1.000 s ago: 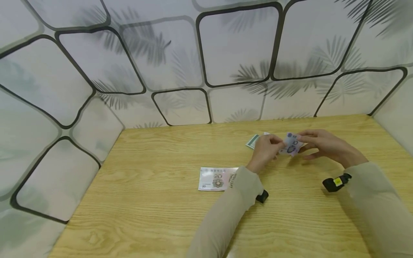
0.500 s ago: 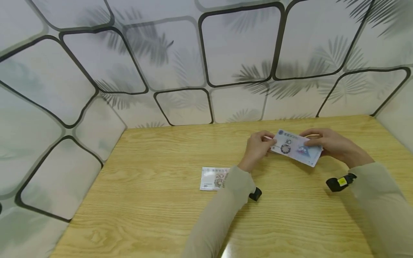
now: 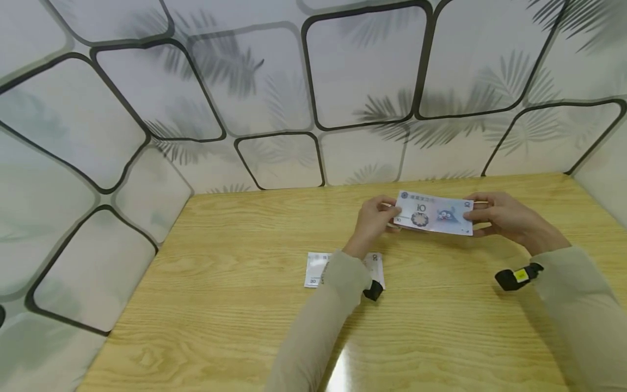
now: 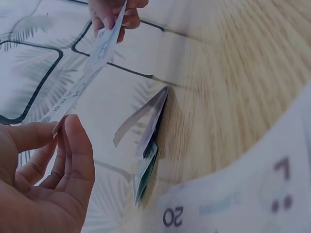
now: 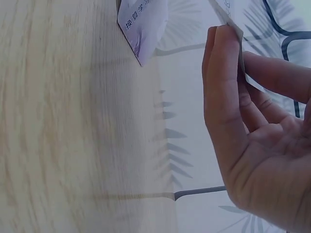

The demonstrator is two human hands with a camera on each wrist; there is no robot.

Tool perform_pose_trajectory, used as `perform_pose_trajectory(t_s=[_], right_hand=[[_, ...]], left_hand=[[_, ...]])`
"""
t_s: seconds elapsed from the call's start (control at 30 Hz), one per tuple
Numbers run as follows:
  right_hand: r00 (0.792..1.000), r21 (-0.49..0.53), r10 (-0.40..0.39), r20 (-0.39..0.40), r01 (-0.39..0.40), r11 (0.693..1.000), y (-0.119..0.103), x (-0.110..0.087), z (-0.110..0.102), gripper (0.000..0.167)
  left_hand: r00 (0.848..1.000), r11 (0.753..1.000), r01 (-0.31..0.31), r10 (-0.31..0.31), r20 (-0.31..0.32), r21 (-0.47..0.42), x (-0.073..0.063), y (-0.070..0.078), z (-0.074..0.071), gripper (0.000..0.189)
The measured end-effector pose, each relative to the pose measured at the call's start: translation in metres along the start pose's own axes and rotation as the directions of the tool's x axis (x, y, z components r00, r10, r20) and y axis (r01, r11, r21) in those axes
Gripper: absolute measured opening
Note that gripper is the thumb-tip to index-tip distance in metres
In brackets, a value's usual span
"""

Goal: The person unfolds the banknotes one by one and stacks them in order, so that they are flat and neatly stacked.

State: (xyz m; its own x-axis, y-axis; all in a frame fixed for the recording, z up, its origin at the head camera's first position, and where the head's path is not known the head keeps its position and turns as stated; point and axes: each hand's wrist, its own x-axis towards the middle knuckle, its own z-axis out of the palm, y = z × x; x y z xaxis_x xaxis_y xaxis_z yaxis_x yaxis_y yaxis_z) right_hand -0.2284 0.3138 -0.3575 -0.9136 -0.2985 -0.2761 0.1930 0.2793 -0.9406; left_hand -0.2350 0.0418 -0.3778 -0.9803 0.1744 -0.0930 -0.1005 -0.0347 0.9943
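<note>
A pale violet 10 banknote [image 3: 433,213] is stretched flat between both hands above the table. My left hand [image 3: 372,220] pinches its left end between thumb and fingers, and my right hand [image 3: 506,220] pinches the right end the same way. In the left wrist view the banknote [image 4: 92,68] appears nearly edge-on, running from the left hand [image 4: 53,174] up to the right. Behind it on the table are folded notes, a purple one [image 4: 150,116] and a green one [image 4: 146,174]; in the head view the held note mostly hides them.
A 20 banknote [image 3: 313,269] lies on the wooden table [image 3: 220,305], partly covered by the left sleeve. A patterned wall [image 3: 362,158] rises along the table's back edge.
The purple note, crumpled between the hands a second ago, has been opened out flat and turned level. Both hands have spread apart, the left one moving leftward.
</note>
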Motion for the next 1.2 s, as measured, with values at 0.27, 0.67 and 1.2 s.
perform_pose_trajectory(t_s=[0.27, 0.67, 1.2], right_hand=[[0.998, 0.188, -0.062, 0.008, 0.059, 0.98, 0.003, 0.0, 0.001, 0.018], [0.993, 0.337, -0.12, 0.012, 0.109, 0.935, 0.006, 0.001, 0.011, 0.022], [0.973, 0.36, -0.22, 0.073, 0.18, 0.915, 0.01, 0.006, 0.033, 0.027]], left_hand=[[1.0, 0.999, 0.028, -0.028, 0.011, -0.03, 0.001, -0.001, -0.014, 0.018], [0.998, 1.0, 0.021, -0.019, 0.061, -0.023, -0.006, -0.001, -0.043, 0.021], [0.995, 1.0, 0.007, -0.008, 0.096, 0.016, -0.018, -0.001, -0.073, 0.021]])
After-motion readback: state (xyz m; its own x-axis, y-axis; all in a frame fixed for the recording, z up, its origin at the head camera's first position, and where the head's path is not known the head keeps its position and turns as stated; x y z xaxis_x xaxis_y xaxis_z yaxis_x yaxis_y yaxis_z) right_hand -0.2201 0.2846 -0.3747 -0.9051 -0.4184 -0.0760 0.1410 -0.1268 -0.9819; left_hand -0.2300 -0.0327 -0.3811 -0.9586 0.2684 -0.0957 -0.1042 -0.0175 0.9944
